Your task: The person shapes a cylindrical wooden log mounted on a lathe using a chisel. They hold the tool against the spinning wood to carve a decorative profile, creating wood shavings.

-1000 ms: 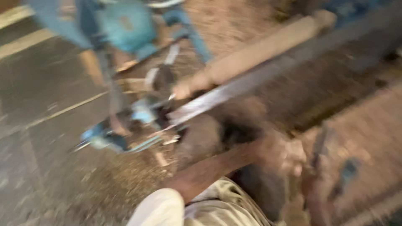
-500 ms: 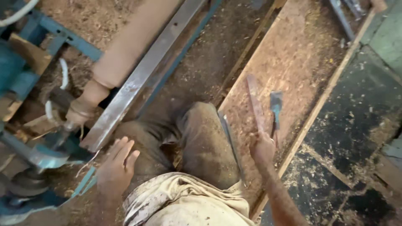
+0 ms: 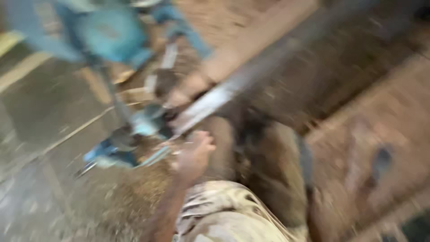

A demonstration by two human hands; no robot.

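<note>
Swung leftward since half a second ago, the blurred view now shows the left hand (image 3: 195,154) loosely curled, gripping nothing I can make out, just below the near end of the grey metal rail (image 3: 224,96), with the blue machine frame (image 3: 112,31) above-left.

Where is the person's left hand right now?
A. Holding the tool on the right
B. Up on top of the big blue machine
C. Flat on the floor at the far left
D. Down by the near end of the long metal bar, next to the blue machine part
D: the left hand is raised by the near end of the long metal bar, close to the blue machine part; blur hides whether it touches either.
</note>
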